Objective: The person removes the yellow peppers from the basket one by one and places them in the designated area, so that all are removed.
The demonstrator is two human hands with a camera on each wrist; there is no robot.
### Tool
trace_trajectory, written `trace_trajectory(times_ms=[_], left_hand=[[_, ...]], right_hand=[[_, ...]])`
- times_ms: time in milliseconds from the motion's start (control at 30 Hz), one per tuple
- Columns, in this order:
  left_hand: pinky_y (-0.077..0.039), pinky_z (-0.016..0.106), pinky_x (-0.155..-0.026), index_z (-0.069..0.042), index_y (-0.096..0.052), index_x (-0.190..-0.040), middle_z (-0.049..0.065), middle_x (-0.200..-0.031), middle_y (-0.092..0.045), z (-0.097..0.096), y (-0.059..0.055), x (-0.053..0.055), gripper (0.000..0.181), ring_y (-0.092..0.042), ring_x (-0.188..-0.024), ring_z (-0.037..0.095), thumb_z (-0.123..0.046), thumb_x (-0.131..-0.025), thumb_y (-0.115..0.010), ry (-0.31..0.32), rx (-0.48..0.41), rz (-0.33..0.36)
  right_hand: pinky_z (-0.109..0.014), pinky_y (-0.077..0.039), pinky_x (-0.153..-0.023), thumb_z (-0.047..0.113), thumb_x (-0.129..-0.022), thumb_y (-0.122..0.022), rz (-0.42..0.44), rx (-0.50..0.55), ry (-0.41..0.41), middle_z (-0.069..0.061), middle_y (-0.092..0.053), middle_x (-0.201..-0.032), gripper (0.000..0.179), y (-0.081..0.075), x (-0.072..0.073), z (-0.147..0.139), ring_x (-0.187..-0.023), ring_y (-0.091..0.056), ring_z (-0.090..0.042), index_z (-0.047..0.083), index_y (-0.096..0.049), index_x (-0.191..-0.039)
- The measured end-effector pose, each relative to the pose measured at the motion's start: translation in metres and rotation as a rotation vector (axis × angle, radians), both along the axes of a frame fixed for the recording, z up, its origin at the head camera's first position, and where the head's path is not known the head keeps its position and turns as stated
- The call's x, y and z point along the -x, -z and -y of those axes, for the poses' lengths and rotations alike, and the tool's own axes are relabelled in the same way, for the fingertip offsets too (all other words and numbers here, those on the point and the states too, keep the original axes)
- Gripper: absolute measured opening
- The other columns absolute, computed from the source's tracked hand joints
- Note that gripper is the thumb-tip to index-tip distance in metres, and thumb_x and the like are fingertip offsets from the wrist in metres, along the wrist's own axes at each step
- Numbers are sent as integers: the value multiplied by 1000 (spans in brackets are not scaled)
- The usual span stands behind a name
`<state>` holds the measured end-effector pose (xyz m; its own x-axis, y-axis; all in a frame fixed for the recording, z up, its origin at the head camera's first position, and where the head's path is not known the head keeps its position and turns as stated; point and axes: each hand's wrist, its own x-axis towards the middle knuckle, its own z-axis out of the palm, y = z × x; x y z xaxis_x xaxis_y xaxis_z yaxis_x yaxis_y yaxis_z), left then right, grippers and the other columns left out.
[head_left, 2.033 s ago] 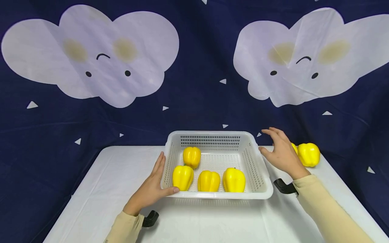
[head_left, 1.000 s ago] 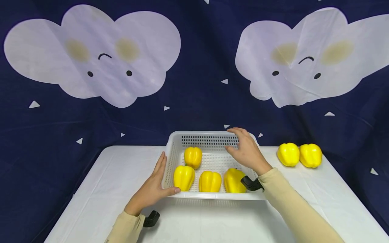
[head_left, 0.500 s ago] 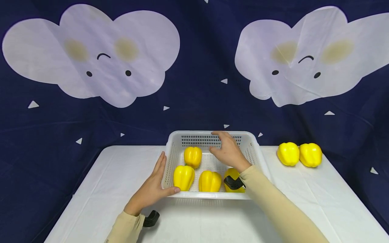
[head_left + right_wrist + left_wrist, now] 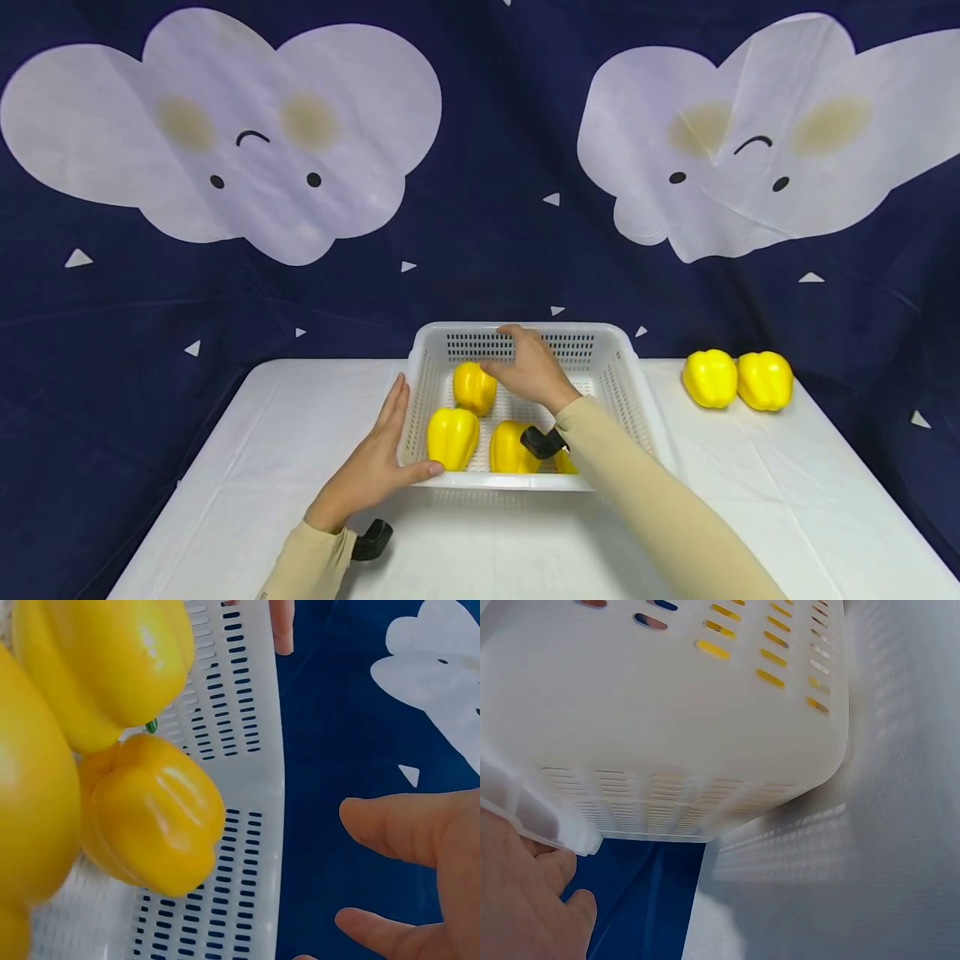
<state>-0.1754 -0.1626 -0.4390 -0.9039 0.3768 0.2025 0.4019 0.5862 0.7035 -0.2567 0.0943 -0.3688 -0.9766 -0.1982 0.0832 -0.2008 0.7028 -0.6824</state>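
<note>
My left hand [image 4: 367,467] holds the left front corner of a white slotted plastic basket [image 4: 495,482], its thumb over the rim and its fingers along the outside. In the basket lie several yellow bell peppers: one at the back left [image 4: 469,385], one at the front left [image 4: 452,439], one at the front middle [image 4: 508,450], and another [image 4: 564,463] mostly hidden behind my right forearm. My right hand [image 4: 532,367] is over the basket with nothing in it, thumb and fingers spread, the thumb overlapping the back left bell pepper in the head view.
Two more yellow bell peppers, a nearer one [image 4: 709,379] and an outer one [image 4: 765,382], sit side by side right of the basket, by the back edge of the white-covered table [image 4: 750,492]. A dark blue cloth [image 4: 510,208] with clouds hangs behind.
My right hand has moved left, from beside the two outer bell peppers to over the basket's back left part. My left hand, the basket and the bell peppers stay where they were.
</note>
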Motion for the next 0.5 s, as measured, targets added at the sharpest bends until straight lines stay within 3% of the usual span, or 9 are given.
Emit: trace_trajectory(times_ms=[267,500], left_hand=[[-26,66,-110,2,0,-159,11,-167,13,0,0,0,120,-5,-151,43,-42,-82,-81,-6,-6,10],[-25,65,-111,3,-1,-159,11,-167,12,0,-1,-1,120,-5,-151,43,-42,-82,-81,-9,-1,17]], right_hand=[[-51,-39,-110,33,-90,-74,17,-43,-14,-22,-49,-146,70,4,7,13,-135,-47,-37,4,-47,-147],[-50,-40,-110,37,-90,-75,87,-128,1,-20,-49,-147,74,11,12,23,-135,-47,-36,6,-45,-150]])
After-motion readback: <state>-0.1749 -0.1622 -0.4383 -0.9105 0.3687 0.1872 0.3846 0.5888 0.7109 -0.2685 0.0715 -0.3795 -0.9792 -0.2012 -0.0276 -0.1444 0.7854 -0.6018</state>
